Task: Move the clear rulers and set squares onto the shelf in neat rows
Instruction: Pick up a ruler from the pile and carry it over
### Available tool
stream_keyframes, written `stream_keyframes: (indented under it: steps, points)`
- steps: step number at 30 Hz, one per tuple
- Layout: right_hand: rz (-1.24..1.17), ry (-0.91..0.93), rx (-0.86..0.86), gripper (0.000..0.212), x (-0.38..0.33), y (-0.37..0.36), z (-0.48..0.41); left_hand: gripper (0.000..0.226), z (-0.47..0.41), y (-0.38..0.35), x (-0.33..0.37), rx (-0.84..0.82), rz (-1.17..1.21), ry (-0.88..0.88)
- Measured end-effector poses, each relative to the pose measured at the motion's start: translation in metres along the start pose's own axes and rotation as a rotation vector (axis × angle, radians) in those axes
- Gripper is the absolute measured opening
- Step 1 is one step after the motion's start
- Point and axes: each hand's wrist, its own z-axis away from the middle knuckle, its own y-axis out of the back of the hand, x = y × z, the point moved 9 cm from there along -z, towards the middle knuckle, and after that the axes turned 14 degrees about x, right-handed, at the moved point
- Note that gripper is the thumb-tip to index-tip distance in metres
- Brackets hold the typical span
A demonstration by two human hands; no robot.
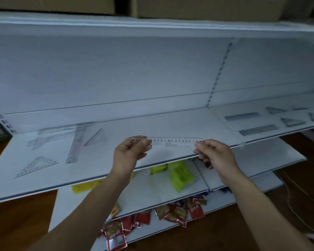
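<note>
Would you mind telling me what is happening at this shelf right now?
A person holds a clear ruler over the white shelf, the left hand pinching one end and the right hand the other. A jumbled pile of rulers and set squares lies on its left part; neat rows lie on the right.

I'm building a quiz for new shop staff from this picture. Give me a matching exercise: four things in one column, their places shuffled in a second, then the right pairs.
Things
1. numbered clear ruler
2. set square
3. yellow-green packs
4. red packets

Places
A. on the lowest shelf
B. pinched at its ends by the left hand and the right hand
C. flat at the front left of the top white shelf
D. on the middle shelf

Pairs: 1-B, 2-C, 3-D, 4-A
</note>
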Motion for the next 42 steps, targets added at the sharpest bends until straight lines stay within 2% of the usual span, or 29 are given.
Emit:
stream_keyframes:
  steps: [8, 15, 22, 28, 31, 34, 38, 42]
  points:
    - [-0.049, -0.015, 0.179, 0.011, 0.036, 0.202, -0.034, 0.005, 0.080, -0.183, -0.061, -0.096, -0.030, -0.013]
    - [0.009, -0.044, 0.208, 0.013, 0.066, 0.294, -0.070, 0.008, 0.109, -0.270, -0.099, -0.143, -0.071, 0.002]
    - [-0.040, -0.117, 0.199, 0.011, 0.097, 0.328, -0.133, 0.011, 0.090, -0.332, -0.122, -0.153, -0.181, -0.093]
    - [0.027, -0.110, 0.158, 0.013, 0.106, 0.351, -0.220, 0.009, 0.047, -0.391, -0.145, -0.202, -0.258, -0.183]
    - [0.049, -0.116, 0.106, 0.013, 0.111, 0.355, -0.256, 0.006, 0.027, -0.412, -0.153, -0.183, -0.246, -0.173]
    - [0.028, -0.095, 0.081, 0.009, 0.113, 0.356, -0.287, 0.019, 0.010, -0.427, -0.157, -0.193, -0.282, -0.238]
    - [0.054, -0.078, 0.007, 0.027, 0.117, 0.347, -0.314, 0.034, -0.002, -0.426, -0.170, -0.241, -0.374, -0.266]
    - [0.132, -0.019, -0.105, 0.027, 0.114, 0.338, -0.341, 0.038, -0.006, -0.423, -0.172, -0.222, -0.566, -0.335]
